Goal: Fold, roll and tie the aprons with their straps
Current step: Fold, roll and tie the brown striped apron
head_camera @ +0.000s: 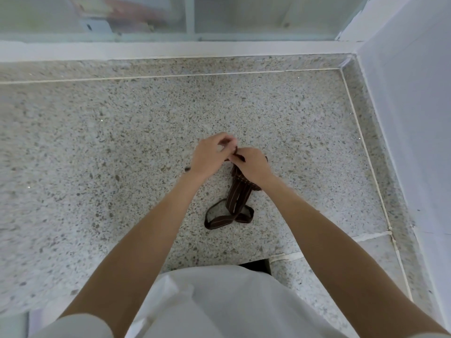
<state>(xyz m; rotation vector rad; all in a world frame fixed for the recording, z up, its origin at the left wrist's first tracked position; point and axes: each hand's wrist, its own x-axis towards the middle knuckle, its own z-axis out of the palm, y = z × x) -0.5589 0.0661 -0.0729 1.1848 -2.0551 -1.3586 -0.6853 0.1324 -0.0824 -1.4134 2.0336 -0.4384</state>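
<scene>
The dark brown rolled apron with thin pale stripes (238, 191) lies on the speckled stone counter (97, 142) — left hand (210, 154) and right hand (251, 167) both pinch its brown strap (220, 219) at the roll's far end.

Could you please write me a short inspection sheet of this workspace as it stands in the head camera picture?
Surface: speckled stone counter with a pale seam line near its far and right edges.
Job's things: one dark brown striped apron, rolled into a narrow bundle, lying on the counter; a strap loop trails at its near end.
Clutter: nothing seen.
Hands: left hand and right hand meet at the bundle's far end, fingers curled and pinching the strap there.
Cables: nothing seen.
Surroundings: glass pane behind the counter, white wall on the right; what lies behind the glass is too blurred to tell.
</scene>
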